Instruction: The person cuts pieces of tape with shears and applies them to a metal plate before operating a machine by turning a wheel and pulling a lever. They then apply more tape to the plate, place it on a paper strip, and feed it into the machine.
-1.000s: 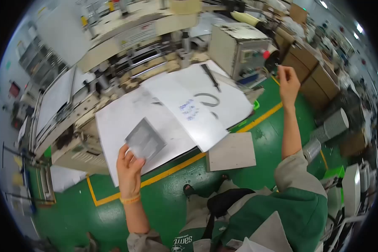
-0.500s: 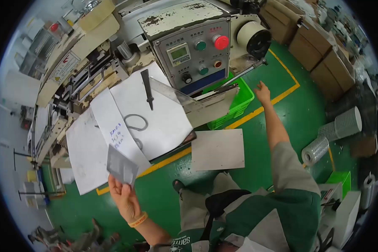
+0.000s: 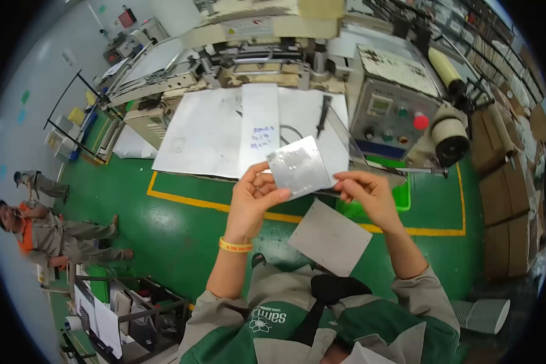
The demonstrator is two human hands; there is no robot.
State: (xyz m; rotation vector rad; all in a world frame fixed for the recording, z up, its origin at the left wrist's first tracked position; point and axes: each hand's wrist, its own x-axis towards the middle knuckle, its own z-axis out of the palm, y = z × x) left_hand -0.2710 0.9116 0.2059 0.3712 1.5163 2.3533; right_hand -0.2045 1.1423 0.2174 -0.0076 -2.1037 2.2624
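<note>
My left hand (image 3: 253, 203) grips a thin, silvery, roughly square sheet (image 3: 300, 170) by its left side, thumb on top and fingers behind. A paler patch shows near the sheet's upper part. At its right corner, the thumb and fingers of my right hand (image 3: 370, 197) are pinched together on the edge. Both hands are raised in front of the machine's worktop, which bears white paper (image 3: 200, 130). A paper strip (image 3: 261, 115) with blue handwriting lies on it, partly behind the sheet. Farther right rests a dark, narrow tool (image 3: 324, 114).
A control box (image 3: 391, 115) with a red button (image 3: 421, 121) stands right of the worktop. Below are a green crate (image 3: 400, 197) and a pale square board (image 3: 329, 238). Cardboard boxes (image 3: 494, 145) line the right side. At the far left is another person (image 3: 67, 233).
My right hand has come back from reaching out near the green crate to the sheet's edge. My left hand has brought the sheet up in front of me. The view has turned left.
</note>
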